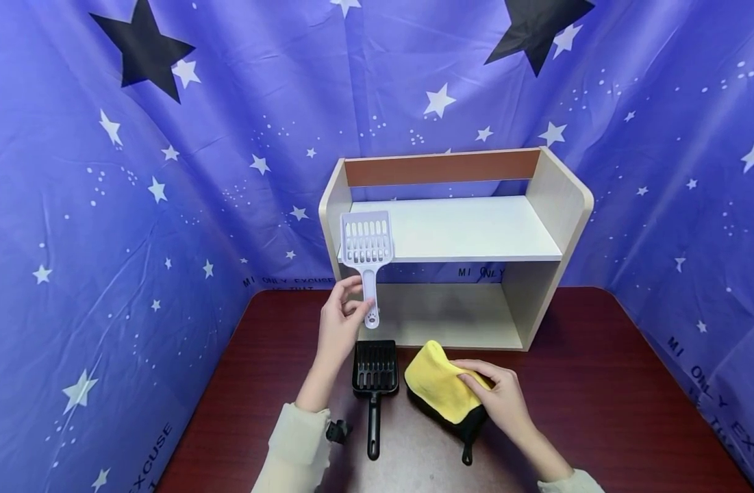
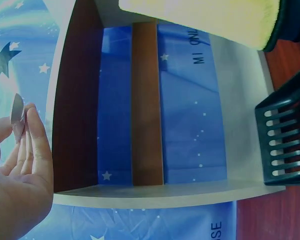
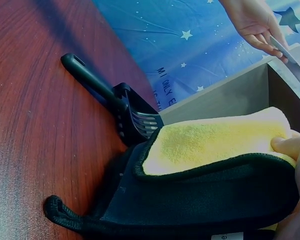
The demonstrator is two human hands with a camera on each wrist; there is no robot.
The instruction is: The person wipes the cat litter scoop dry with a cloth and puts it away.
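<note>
My left hand (image 1: pixel 342 316) pinches the handle of a pale lavender litter scoop (image 1: pixel 368 239), raised with its slotted head upward in front of the shelf. In the left wrist view only a thin part of that handle shows between the thumb and fingers. My right hand (image 1: pixel 500 397) grips a folded yellow and black cleaning cloth (image 1: pixel 435 383) by its right side, thumb on the yellow face. A black loop hangs from the cloth's near corner. Between the hands a black litter scoop (image 1: pixel 374 373) lies on the table, its handle pointing toward me.
A two-tier wooden shelf (image 1: pixel 552 274) with a white upper board stands at the back of the dark red table (image 1: pixel 605 383). Blue star-print curtains (image 1: pixel 241 157) enclose the table at the back and sides. A small black object (image 1: pixel 338 431) sits by my left sleeve.
</note>
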